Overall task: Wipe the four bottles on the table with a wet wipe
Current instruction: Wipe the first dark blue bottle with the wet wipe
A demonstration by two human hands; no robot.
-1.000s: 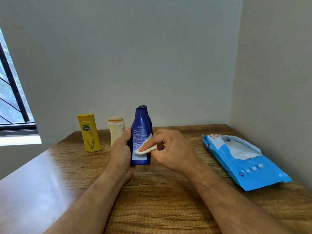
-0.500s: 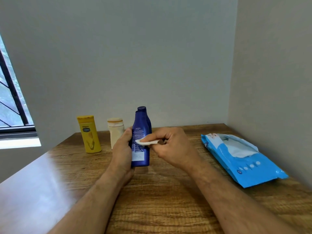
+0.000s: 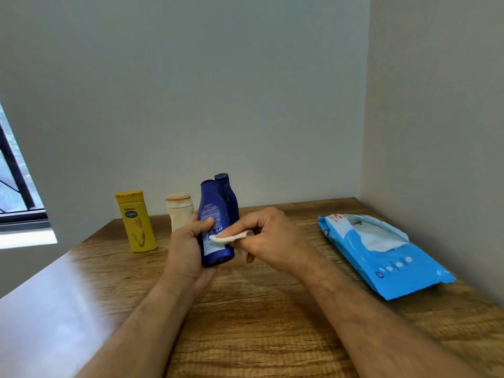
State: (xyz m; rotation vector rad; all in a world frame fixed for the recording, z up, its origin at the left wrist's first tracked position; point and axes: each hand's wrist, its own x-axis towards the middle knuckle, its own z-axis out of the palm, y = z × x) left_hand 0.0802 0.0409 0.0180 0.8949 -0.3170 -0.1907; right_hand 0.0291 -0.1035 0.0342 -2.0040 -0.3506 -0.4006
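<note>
Wooden table (image 3: 272, 336), grain running left to right, set into a room corner and bearing a pale glare patch across its near-left part; plain grey rear wall (image 3: 191, 91) rising behind the table's far edge; lighter side wall (image 3: 436, 118) meeting the rear wall in a vertical corner line at right. Window (image 3: 13, 192) at far left, partly cut by the picture edge; dark frame with one slanted bar across the pane; bright white sill (image 3: 27, 237) beneath it.

A wooden table (image 3: 259, 323) fills the corner of two plain grey walls (image 3: 218, 91). Daylight enters a barred window (image 3: 16, 192) at far left.
</note>
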